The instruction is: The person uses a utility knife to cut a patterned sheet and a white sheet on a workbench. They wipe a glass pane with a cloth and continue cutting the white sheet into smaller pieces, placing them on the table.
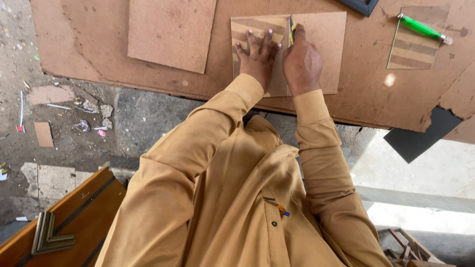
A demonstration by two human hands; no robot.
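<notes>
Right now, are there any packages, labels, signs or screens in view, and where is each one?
None of these is in view.
The left hand presses a striped glass pane on a brown board.
The right hand holds a small cutting tool.

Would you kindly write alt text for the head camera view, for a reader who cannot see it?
Seen from above, a person in a tan shirt presses the left hand flat on a striped pane lying on a brown board, while the right hand holds a yellow-handled tool along the pane's edge. A green-handled tool lies on another pane to the right.
</notes>
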